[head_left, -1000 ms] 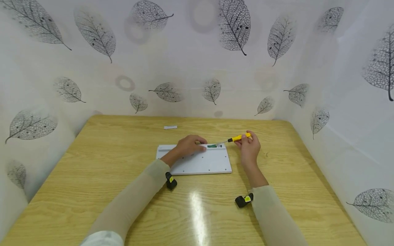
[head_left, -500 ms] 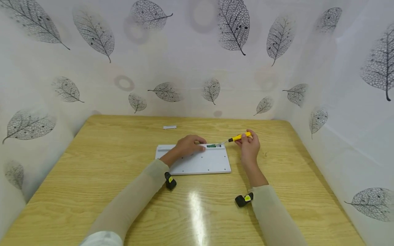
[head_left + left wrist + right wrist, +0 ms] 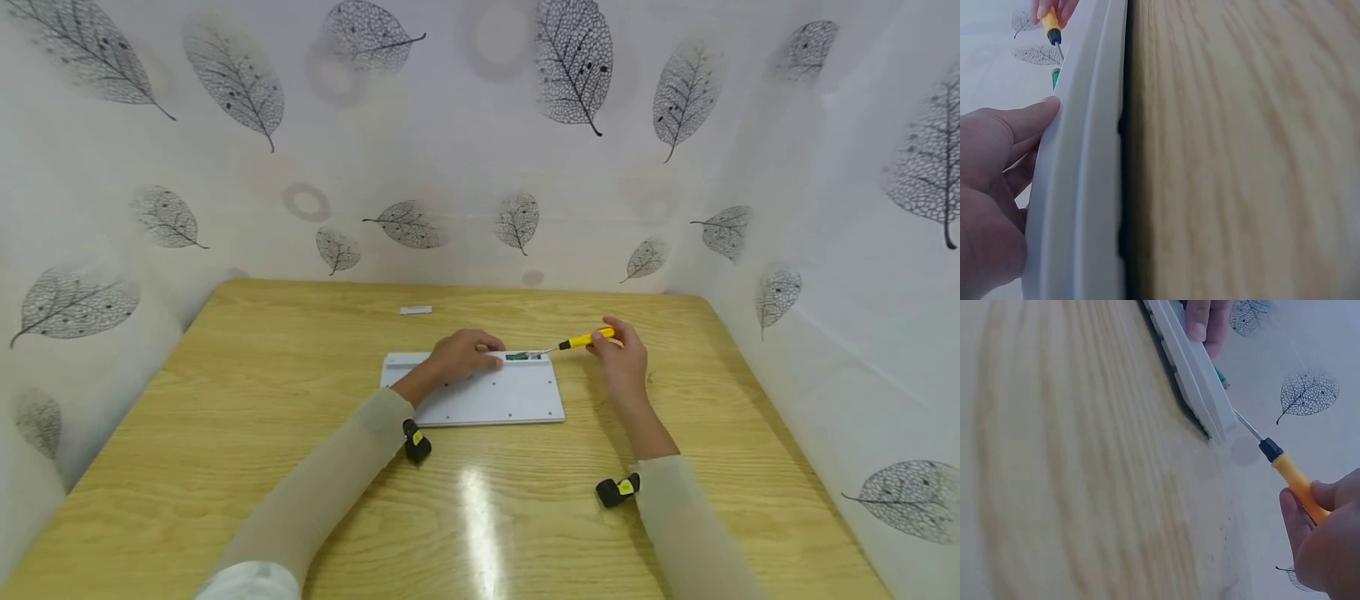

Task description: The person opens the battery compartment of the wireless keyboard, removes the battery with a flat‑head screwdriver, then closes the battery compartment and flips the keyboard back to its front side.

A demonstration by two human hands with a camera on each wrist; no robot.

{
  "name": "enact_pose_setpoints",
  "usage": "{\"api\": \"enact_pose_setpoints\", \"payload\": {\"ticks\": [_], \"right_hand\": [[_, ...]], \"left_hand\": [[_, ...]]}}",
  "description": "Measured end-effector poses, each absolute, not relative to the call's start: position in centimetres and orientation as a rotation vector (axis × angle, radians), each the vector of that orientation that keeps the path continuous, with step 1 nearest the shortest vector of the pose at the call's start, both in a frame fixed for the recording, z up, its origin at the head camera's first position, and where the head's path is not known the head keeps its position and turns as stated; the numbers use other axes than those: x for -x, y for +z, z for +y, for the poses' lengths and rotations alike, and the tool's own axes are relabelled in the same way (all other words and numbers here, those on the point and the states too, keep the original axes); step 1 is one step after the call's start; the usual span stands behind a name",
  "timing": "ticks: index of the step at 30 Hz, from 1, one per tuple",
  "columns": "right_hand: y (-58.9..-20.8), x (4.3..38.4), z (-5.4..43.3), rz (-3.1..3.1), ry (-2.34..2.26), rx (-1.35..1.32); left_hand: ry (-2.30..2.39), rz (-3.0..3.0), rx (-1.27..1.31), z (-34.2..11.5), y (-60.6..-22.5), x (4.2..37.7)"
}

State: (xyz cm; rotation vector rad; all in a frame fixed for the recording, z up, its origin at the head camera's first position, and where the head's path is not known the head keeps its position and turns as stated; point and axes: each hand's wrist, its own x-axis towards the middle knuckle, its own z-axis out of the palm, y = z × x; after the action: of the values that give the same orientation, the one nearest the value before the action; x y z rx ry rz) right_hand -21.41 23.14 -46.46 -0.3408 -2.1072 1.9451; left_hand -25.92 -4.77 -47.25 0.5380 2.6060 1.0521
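Note:
A white keyboard (image 3: 517, 398) lies face down on the table, its keys showing underneath in the right wrist view. My left hand (image 3: 456, 357) grips its far edge, thumb on the raised bar and fingers behind. Just right of that thumb, a green battery (image 3: 516, 357) sits in an uncovered slot. Between thumb and fingers my right hand (image 3: 624, 367) holds a screwdriver (image 3: 587, 338) with a yellow handle and black collar. Its metal shaft points left and down to the right end of the slot; the tip is too small to make out.
A small white strip, perhaps the battery cover (image 3: 416, 310), lies on the wooden table (image 3: 300, 350) behind the keyboard. White leaf-print sheets (image 3: 450, 150) hang along the table's back and sides. A black camera is strapped to each wrist.
My right hand has shifted right and the screwdriver with it, its shaft now nearer the keyboard's right end. The left hand and keyboard stay in place.

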Motion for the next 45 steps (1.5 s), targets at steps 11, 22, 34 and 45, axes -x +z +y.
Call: {"api": "enact_pose_setpoints", "payload": {"ticks": [11,22,34,45], "right_hand": [[-44.5,20.8,27.2,-2.843,1.528,-0.048],[-44.9,21.1,27.9,-3.128,0.987,-0.211],[-45.2,19.8,27.6,-3.143,1.12,-0.185],[-45.3,18.6,28.6,-3.025,1.229,0.079]], "left_hand": [[1.049,2.604,-0.533,-4.6,-47.0,25.7],[1.039,2.612,-0.542,-4.6,-47.1,25.8],[1.039,2.621,-0.545,-4.8,-46.9,25.6],[1.042,2.627,-0.546,-4.9,-46.8,25.6]]}}
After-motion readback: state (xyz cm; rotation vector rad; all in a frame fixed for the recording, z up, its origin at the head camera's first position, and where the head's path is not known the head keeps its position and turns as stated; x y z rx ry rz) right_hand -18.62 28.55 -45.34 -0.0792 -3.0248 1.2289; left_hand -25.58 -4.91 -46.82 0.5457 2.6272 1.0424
